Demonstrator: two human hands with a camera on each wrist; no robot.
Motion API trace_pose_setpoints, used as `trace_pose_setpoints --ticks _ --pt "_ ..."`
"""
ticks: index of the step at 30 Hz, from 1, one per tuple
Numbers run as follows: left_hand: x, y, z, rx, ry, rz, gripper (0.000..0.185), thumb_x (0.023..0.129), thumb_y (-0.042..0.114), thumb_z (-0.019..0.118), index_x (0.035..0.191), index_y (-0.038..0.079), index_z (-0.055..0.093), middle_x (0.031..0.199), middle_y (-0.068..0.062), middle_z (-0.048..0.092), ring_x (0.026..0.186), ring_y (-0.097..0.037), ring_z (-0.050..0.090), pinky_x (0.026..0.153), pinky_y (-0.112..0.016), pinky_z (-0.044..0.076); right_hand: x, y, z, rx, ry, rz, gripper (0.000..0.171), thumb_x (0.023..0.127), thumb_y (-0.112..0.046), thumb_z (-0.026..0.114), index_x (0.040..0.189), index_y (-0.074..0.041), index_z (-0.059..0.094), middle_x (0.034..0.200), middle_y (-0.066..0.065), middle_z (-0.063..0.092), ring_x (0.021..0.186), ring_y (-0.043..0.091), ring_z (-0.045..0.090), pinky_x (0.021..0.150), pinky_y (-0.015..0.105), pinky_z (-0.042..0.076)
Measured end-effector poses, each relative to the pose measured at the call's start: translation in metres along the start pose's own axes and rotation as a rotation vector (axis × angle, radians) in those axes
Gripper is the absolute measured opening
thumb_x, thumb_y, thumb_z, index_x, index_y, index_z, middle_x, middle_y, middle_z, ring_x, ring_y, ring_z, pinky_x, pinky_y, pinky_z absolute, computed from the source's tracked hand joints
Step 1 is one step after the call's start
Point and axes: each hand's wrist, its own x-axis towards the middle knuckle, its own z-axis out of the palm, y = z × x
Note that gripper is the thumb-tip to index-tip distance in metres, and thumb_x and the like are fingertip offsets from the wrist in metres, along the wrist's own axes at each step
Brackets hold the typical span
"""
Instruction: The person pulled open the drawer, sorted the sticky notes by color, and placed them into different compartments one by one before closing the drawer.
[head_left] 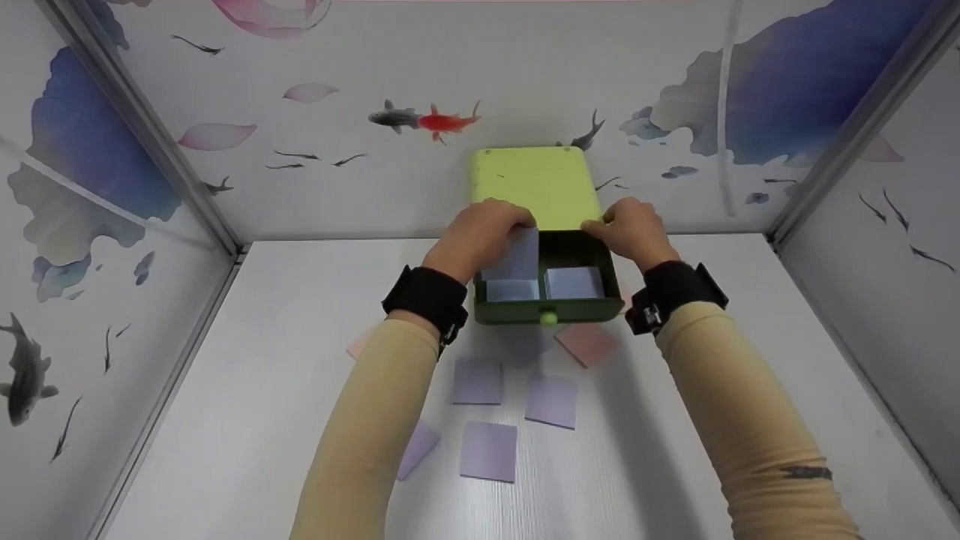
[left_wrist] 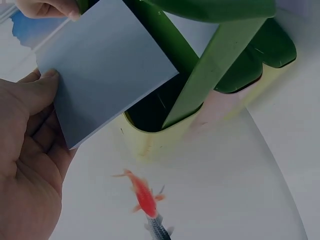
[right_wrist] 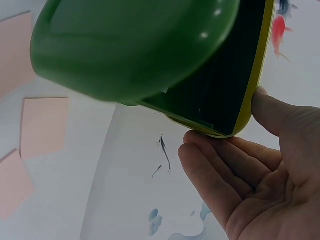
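White tabletop (head_left: 247,390) with fish-painted walls around it carries several loose lilac and pink cards (head_left: 489,450) in front of a green drawer box (head_left: 536,184). At left, the left hand (head_left: 480,236) pinches a pale blue card (head_left: 519,255) between thumb and fingers, tilted steeply with its lower edge toward the left compartment of the open drawer (head_left: 547,300), probably so it slides in beside the 2 cards lying there. At right, the right hand (head_left: 634,229) rests with almost straight fingers and thumb against the box corner, seemingly to steady it; the drawer's long axis runs toward the person.

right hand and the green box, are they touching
Touching. The right wrist view shows the right hand with its thumb against the yellow-green edge of the green box and its fingers under that corner.
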Motion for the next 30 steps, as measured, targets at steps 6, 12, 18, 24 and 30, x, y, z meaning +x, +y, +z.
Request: trace_pose_setpoints --ticks 6,12,18,24,30 --pt "0.004 0.002 0.014 -0.019 -0.028 0.011 0.026 0.101 0.014 0.053 0.121 0.017 0.070 0.123 0.000 0.068 0.116 -0.018 0.062 0.100 -0.033 0.048 0.001 -0.001 0.000 -0.011 0.006 0.000 0.046 0.096 -0.037 0.059 0.104 0.006 0.072 0.087 0.013 0.066 0.076 0.025 0.053 0.066 0.034 0.045" --pt "0.006 0.001 0.025 -0.057 -0.105 -0.021 0.027 0.100 0.010 0.054 0.119 0.017 0.071 0.121 0.000 0.069 0.115 -0.018 0.061 0.100 -0.033 0.048 0.000 0.000 0.000 -0.016 0.019 -0.015 0.043 0.096 -0.036 0.059 0.097 0.005 0.073 0.079 0.008 0.063 0.071 0.022 0.050 0.061 0.031 0.040" --pt "0.006 -0.002 0.033 -0.063 -0.149 -0.041 0.028 0.099 0.007 0.053 0.118 0.015 0.071 0.121 -0.002 0.069 0.115 -0.020 0.062 0.103 -0.035 0.046 -0.001 0.000 0.000 -0.013 0.016 -0.025 0.044 0.096 -0.036 0.060 0.099 0.006 0.073 0.083 0.011 0.065 0.071 0.023 0.052 0.062 0.032 0.041" --pt "0.006 -0.002 0.039 -0.075 -0.181 -0.066 0.031 0.096 0.004 0.053 0.121 0.014 0.070 0.123 -0.003 0.068 0.113 -0.019 0.062 0.101 -0.035 0.048 -0.002 0.001 -0.001 -0.013 0.027 -0.036 0.043 0.095 -0.035 0.060 0.093 0.006 0.072 0.073 0.006 0.059 0.067 0.021 0.049 0.059 0.030 0.038" --pt "0.003 -0.004 0.044 -0.100 -0.219 -0.109 0.036 0.094 0.003 0.056 0.126 0.015 0.066 0.128 -0.005 0.065 0.115 -0.020 0.060 0.098 -0.036 0.049 -0.001 0.001 0.000 -0.008 0.030 -0.037 0.043 0.095 -0.035 0.060 0.097 0.006 0.073 0.081 0.010 0.064 0.070 0.022 0.051 0.061 0.031 0.041"
